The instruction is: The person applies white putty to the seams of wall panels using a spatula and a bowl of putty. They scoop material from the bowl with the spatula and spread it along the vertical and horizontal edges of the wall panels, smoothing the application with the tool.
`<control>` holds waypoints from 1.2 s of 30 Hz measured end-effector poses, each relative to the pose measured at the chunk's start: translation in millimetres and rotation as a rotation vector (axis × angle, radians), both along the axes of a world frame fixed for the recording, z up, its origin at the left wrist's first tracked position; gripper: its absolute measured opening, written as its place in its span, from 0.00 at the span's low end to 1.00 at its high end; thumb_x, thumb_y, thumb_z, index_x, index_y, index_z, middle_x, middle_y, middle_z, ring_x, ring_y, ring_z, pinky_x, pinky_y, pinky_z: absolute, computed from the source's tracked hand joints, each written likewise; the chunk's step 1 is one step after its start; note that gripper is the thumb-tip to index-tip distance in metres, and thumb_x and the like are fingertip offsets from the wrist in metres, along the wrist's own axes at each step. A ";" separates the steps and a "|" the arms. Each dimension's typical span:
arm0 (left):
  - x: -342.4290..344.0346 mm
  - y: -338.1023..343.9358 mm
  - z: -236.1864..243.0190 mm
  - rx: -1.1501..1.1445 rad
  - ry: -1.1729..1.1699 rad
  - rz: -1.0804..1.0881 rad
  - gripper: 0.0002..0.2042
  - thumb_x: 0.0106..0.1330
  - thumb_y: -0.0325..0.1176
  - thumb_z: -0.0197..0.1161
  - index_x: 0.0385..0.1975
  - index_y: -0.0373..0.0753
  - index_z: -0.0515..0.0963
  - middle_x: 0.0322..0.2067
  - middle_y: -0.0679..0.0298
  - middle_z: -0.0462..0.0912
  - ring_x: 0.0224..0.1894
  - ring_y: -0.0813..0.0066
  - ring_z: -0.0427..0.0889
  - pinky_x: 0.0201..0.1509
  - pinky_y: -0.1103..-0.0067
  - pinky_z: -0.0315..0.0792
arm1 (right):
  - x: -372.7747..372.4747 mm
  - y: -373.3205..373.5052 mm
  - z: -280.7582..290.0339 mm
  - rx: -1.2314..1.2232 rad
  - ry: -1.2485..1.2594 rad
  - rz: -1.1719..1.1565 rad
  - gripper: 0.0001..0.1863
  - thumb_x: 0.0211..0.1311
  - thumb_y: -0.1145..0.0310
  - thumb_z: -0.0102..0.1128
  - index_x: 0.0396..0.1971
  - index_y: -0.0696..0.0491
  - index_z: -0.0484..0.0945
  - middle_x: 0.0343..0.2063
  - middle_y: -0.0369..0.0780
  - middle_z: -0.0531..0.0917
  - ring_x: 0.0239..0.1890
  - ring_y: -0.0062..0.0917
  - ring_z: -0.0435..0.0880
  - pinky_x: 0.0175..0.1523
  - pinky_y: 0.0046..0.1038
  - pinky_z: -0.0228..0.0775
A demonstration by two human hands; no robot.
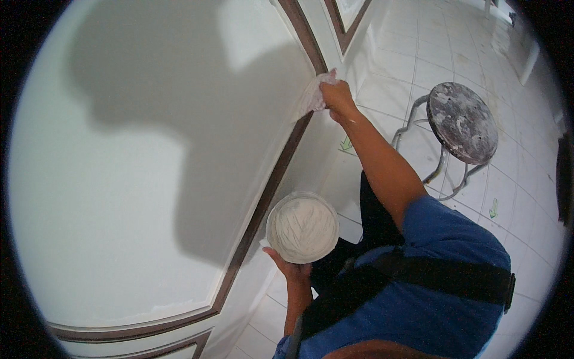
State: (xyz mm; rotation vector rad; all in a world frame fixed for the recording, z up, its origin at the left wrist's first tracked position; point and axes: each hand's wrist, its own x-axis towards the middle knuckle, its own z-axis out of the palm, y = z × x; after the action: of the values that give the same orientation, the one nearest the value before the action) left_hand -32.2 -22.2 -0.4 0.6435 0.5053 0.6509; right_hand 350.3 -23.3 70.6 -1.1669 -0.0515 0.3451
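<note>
White wall panel (119,197), brown trim. Right hand (336,94) at 1 o'clock pinches soft, light white rag (312,96); left hand (288,268) cups round white paste-filled bowl (302,227) from beneath, likely heavy, slippery.

white wall (119,209), brown trim (269,185), blue shirt (436,299)

the picture is bright and mostly sharp. light comes from behind the person and throws a big dark shadow (197,119) on the white wall (89,227). the floor (454,36) looks pale and a bit washed out. straight lines bend near the rim, and the corners are black.
</note>
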 end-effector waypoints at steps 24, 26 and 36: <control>0.8 -0.5 2.9 -0.033 0.034 0.012 0.45 0.62 0.73 0.36 0.68 0.39 0.53 0.66 0.51 0.59 0.66 0.52 0.62 0.68 0.57 0.61 | -8.7 -7.3 124.8 -0.059 -0.292 0.019 0.14 0.54 0.73 0.58 0.35 0.70 0.74 0.29 0.43 0.78 0.29 0.27 0.77 0.34 0.29 0.68; 0.5 2.1 -0.8 -0.024 0.002 -0.003 0.45 0.62 0.72 0.36 0.68 0.39 0.53 0.66 0.51 0.59 0.66 0.52 0.62 0.68 0.57 0.61 | 5.6 -24.0 126.1 0.091 -0.397 -0.016 0.14 0.55 0.73 0.58 0.36 0.70 0.74 0.29 0.44 0.78 0.29 0.28 0.78 0.34 0.29 0.69; 1.4 3.4 -0.5 -0.030 -0.063 -0.013 0.44 0.63 0.71 0.35 0.68 0.40 0.53 0.66 0.51 0.59 0.66 0.52 0.62 0.68 0.55 0.60 | -13.3 -20.9 17.0 0.030 0.021 -0.071 0.12 0.54 0.73 0.55 0.36 0.67 0.76 0.29 0.44 0.80 0.30 0.32 0.82 0.32 0.35 0.72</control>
State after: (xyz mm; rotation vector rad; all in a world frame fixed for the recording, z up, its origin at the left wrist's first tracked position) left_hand -30.8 -18.8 -0.9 0.5960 0.4516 0.6487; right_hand 337.1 -44.2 87.5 -1.1321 0.0032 0.2935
